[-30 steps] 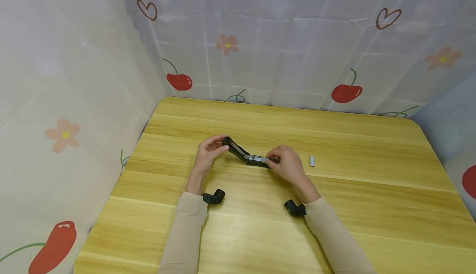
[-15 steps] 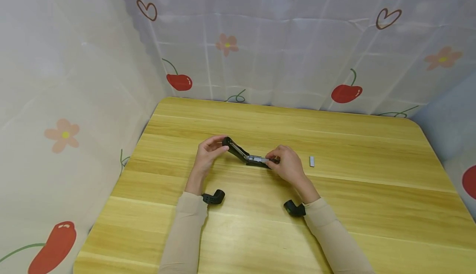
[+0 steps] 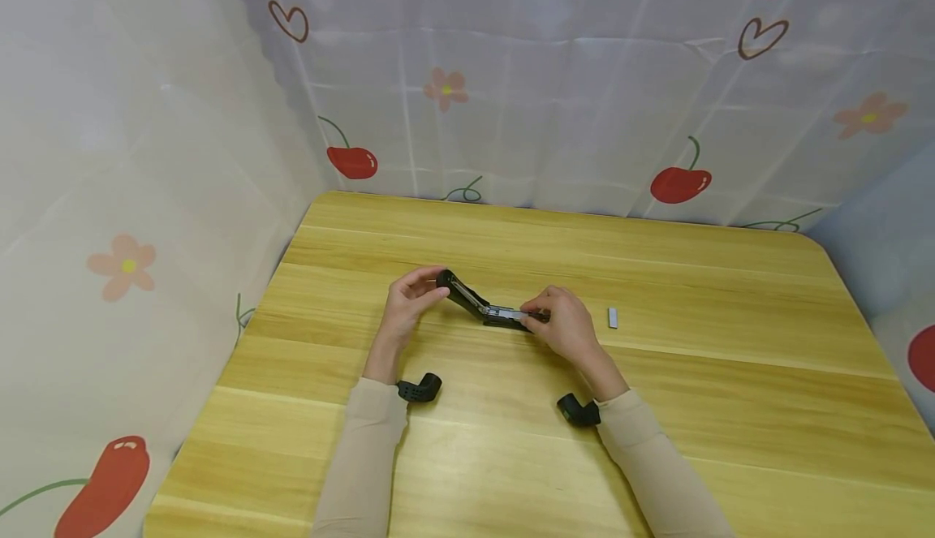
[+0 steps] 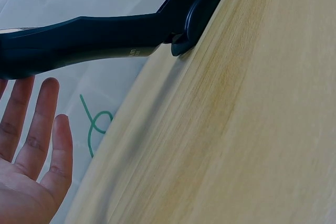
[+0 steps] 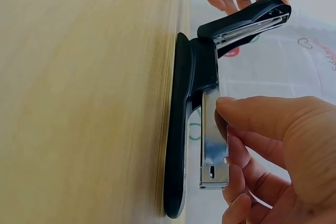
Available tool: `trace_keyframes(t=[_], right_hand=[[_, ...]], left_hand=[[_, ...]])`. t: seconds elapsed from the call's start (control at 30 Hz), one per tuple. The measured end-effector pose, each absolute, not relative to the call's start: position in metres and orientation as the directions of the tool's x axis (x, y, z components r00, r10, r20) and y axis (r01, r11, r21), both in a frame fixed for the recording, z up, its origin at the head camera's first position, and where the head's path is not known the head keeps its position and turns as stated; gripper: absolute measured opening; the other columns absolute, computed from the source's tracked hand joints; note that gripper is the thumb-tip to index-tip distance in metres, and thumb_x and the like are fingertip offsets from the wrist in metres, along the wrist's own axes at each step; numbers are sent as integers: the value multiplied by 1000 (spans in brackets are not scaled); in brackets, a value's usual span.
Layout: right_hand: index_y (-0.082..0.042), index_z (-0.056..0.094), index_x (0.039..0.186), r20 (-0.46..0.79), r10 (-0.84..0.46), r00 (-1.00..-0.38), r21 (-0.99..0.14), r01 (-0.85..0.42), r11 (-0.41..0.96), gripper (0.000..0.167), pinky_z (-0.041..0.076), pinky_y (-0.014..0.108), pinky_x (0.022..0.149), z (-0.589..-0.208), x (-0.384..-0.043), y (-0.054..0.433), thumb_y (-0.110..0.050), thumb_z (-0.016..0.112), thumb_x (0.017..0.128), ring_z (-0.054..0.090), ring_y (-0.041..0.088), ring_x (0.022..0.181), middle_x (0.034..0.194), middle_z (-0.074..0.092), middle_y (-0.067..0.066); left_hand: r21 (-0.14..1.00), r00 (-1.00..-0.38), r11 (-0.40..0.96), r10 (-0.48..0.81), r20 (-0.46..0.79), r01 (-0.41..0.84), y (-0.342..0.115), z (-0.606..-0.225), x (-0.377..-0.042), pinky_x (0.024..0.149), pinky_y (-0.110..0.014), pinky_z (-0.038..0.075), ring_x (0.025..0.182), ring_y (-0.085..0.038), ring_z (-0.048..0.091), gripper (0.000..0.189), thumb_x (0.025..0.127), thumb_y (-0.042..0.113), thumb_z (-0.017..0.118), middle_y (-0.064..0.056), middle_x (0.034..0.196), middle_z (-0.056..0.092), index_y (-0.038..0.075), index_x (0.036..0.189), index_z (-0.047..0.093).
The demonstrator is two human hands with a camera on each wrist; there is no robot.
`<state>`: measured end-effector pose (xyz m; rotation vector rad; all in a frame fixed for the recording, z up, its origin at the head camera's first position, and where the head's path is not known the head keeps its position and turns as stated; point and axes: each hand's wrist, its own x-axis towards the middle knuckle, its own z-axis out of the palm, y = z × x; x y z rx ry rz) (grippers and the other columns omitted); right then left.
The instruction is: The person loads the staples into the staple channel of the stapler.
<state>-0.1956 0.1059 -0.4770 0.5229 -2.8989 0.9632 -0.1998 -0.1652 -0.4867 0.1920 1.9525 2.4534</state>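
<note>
Bkgd: white curtain (image 3: 558,128) w/ cherry, flower + heart prints, "happy" lettering top L and top R of head frame. Below it, light woodgrain table (image 3: 730,303) fills lower half.

Black stapler (image 3: 466,298) is approx mid-frame, opened up: cover (image 5: 244,20) swung well back at the hinge, tilted up toward frame L. Base (image 5: 176,145) runs to the R; looks to rest on tbl, contact itself not clear. Silver magazine (image 5: 213,129) fully exposed, visible gap b/w it and base in R wrist view.

L hand (image 3: 407,304): thumb + fingertip pinch the free end of the cover; other fingers extended below it per L wrist cam. R hand (image 3: 568,325): thumb on one side of magazine, fingers curled on the other, i.e. pinching it. Hands apart from each other, both on the stapler.

Loose grey strip, prob. a staple strip (image 3: 613,317), lies on tbl just R of R hand, nothing touching it.

Status, my read: mid-job. Done: stapler open, magazine accessible. Not done: cover not back down, loose strip not in. Can't tell if magazine has staples inside; thumb + glare hide it.

FYI small black wrist cams (image 3: 422,388) at both beige cuffs (image 3: 380,400).
</note>
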Motion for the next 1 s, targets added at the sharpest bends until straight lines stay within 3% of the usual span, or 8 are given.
trace_keyframes(t=[0.33, 0.53, 1.0], right_hand=[[-10, 78, 102, 150, -304, -941, -573, -334, 748, 21, 45, 35, 66, -478, -194, 107, -19, 78, 83, 56, 21, 81, 89, 64, 3], [-11, 76, 95, 175, -299, -938, -580, -344, 739, 15, 49, 41, 72, -479, -193, 107, -17, 79, 82, 57, 22, 82, 88, 65, 3], [-14, 74, 86, 200, -302, -932, -589, -360, 724, 7, 49, 40, 72, -480, -193, 108, -17, 79, 83, 57, 21, 81, 88, 65, 3]], left_hand=[[970, -992, -230, 78, 96, 76, -165, -487, -199, 79, -19, 53, 96, -8, 60, 42, 87, -8, 63, 8, 110, 64, -15, 127, 53], [969, -991, -229, 76, 107, 87, -165, -487, -200, 79, -18, 53, 95, -7, 60, 42, 87, -8, 63, 9, 109, 65, -16, 127, 52], [967, -991, -239, 80, 108, 86, -165, -487, -200, 78, -18, 53, 95, -8, 60, 42, 88, -9, 62, 8, 108, 64, -17, 128, 51]])
